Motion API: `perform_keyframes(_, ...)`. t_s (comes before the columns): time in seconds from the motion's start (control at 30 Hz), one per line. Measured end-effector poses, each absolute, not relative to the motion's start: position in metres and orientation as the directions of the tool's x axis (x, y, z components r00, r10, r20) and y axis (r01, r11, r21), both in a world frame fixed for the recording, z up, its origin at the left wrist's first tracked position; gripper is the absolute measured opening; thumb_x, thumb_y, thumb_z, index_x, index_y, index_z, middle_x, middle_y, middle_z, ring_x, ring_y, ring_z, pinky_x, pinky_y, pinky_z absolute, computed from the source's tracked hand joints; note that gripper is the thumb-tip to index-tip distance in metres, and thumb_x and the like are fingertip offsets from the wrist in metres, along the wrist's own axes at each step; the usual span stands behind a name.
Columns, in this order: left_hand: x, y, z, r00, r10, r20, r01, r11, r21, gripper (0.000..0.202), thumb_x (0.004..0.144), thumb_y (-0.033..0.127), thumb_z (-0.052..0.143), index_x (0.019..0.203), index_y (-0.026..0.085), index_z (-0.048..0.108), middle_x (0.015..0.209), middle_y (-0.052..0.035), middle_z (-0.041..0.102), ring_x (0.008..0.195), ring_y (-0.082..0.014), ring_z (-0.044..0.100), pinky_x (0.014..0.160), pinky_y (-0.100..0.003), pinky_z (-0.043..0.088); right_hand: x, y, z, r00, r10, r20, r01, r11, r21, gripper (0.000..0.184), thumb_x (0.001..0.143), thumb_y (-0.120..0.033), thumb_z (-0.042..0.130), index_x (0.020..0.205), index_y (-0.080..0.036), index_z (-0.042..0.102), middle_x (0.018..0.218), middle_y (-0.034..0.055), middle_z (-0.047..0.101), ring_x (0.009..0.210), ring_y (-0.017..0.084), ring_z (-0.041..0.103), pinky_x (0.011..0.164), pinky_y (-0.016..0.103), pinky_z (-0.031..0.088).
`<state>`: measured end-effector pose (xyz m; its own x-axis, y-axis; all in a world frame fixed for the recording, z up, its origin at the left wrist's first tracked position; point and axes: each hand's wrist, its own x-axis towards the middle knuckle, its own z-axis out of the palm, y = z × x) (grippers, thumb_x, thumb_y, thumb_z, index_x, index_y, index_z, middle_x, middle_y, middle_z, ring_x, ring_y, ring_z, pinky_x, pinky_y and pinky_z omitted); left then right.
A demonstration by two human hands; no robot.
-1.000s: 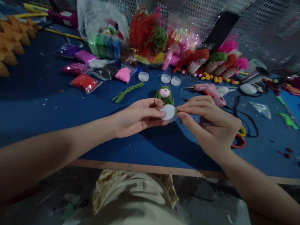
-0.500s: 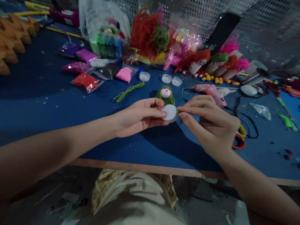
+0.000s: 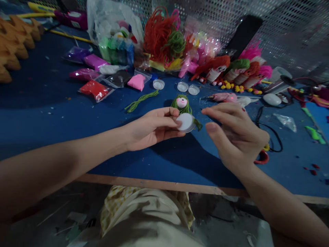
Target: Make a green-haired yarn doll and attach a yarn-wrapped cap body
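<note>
The right hand (image 3: 236,137) had let go of the white round cap (image 3: 185,122) and drawn back to its 3 o'clock, palm down, fingers loosely spread and empty. The left hand (image 3: 151,128) pinched the cap just above the blue desk (image 3: 51,113), with a green yarn strand (image 3: 198,125) at the cap's 3 o'clock edge. The green-haired doll head (image 3: 181,103) lay at 12 o'clock.

Doll head (image 3: 181,103) just behind the disc (image 3: 185,122); glue gun (image 3: 226,97) right; yarn strand (image 3: 141,101) left.
</note>
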<state>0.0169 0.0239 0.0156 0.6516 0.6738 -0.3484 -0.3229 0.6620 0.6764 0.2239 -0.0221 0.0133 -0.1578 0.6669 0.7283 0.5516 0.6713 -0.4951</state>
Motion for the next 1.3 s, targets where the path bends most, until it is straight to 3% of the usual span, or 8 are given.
perform_keyframes(0.1, 0.016, 0.025, 0.014, 0.661, 0.681, -0.314, -0.321, 0.635, 0.703, 0.019, 0.082, -0.002, 0.062, 0.082, 0.016, 0.055, 0.076, 0.0026, 0.066, 0.072, -0.0090, 0.069, 0.075, -0.021, 0.060, 0.225, -0.022, 0.008, -0.064, 0.768, 0.638, 0.488, 0.582, -0.651, 0.021, 0.098, -0.025, 0.060, 0.108, -0.030, 0.077, 0.098, 0.0047, 0.077, 0.094, 0.023, 0.071, 0.083, 0.041, 0.057)
perform_keyframes(0.2, 0.015, 0.026, 0.011, 0.678, 0.689, -0.255, -0.317, 0.587, 0.745, 0.019, 0.080, 0.002, 0.067, 0.086, 0.016, 0.056, 0.080, 0.0019, 0.066, 0.075, -0.0107, 0.069, 0.075, -0.023, 0.059, 0.229, -0.020, 0.003, -0.133, 0.869, 0.476, 0.455, 0.480, -0.750, 0.020, 0.100, -0.033, 0.058, 0.102, -0.028, 0.077, 0.094, 0.0042, 0.078, 0.085, 0.020, 0.072, 0.072, 0.034, 0.058)
perform_keyframes(0.3, 0.013, 0.027, 0.010, 0.687, 0.690, -0.228, -0.302, 0.556, 0.774, 0.022, 0.079, 0.005, 0.070, 0.090, 0.017, 0.056, 0.084, 0.0018, 0.067, 0.075, -0.0111, 0.069, 0.076, -0.025, 0.057, 0.231, -0.019, 0.002, -0.234, 0.909, 0.346, 0.375, 0.413, -0.830, 0.018, 0.098, -0.037, 0.062, 0.094, -0.028, 0.078, 0.089, 0.0021, 0.077, 0.080, 0.019, 0.071, 0.067, 0.031, 0.057)
perform_keyframes(0.47, 0.013, 0.026, 0.010, 0.691, 0.689, -0.220, -0.285, 0.540, 0.792, 0.022, 0.080, 0.005, 0.070, 0.094, 0.017, 0.057, 0.087, 0.0011, 0.069, 0.076, -0.0112, 0.070, 0.077, -0.025, 0.056, 0.226, -0.018, 0.008, -0.263, 0.936, 0.234, 0.246, 0.299, -0.922, 0.011, 0.092, -0.034, 0.071, 0.088, -0.026, 0.078, 0.086, 0.0014, 0.077, 0.082, 0.017, 0.071, 0.073, 0.031, 0.056)
perform_keyframes(0.67, 0.014, 0.026, 0.008, 0.702, 0.681, -0.206, -0.257, 0.513, 0.819, 0.022, 0.082, 0.004, 0.070, 0.099, 0.016, 0.064, 0.091, 0.0001, 0.070, 0.079, -0.0111, 0.070, 0.079, -0.025, 0.057, 0.223, -0.018, 0.012, -0.256, 0.954, 0.153, 0.212, 0.210, -0.955, 0.012, 0.086, -0.035, 0.076, 0.082, -0.024, 0.077, 0.082, 0.0020, 0.076, 0.079, 0.016, 0.069, 0.074, 0.032, 0.054)
perform_keyframes(0.87, 0.015, 0.022, 0.004, 0.702, 0.675, -0.229, -0.172, 0.472, 0.865, 0.020, 0.087, 0.019, 0.075, 0.105, 0.018, 0.068, 0.098, -0.0004, 0.070, 0.087, -0.0115, 0.067, 0.080, -0.026, 0.058, 0.221, -0.019, 0.013, -0.254, 0.964, 0.079, 0.288, 0.154, -0.945, 0.016, 0.083, -0.039, 0.079, 0.083, -0.023, 0.080, 0.085, 0.0038, 0.076, 0.080, 0.018, 0.068, 0.072, 0.033, 0.052)
perform_keyframes(1.13, 0.016, 0.024, 0.003, 0.738, 0.629, -0.247, -0.192, 0.545, 0.816, 0.011, 0.089, 0.014, 0.070, 0.100, 0.016, 0.068, 0.093, 0.0004, 0.070, 0.084, -0.0104, 0.066, 0.086, -0.029, 0.056, 0.224, -0.022, 0.014, -0.290, 0.956, 0.051, 0.174, 0.105, -0.979, 0.013, 0.090, -0.037, 0.072, 0.088, -0.030, 0.083, 0.088, 0.0022, 0.074, 0.087, 0.018, 0.066, 0.085, 0.036, 0.051)
perform_keyframes(1.3, 0.016, 0.023, 0.004, 0.729, 0.631, -0.264, -0.192, 0.559, 0.806, 0.014, 0.086, 0.014, 0.071, 0.100, 0.014, 0.068, 0.093, 0.0002, 0.070, 0.085, -0.0107, 0.066, 0.085, -0.029, 0.056, 0.221, -0.023, 0.015, -0.261, 0.964, 0.054, 0.207, 0.110, -0.972, 0.010, 0.087, -0.034, 0.075, 0.085, -0.030, 0.083, 0.082, 0.0022, 0.073, 0.082, 0.018, 0.064, 0.081, 0.037, 0.050)
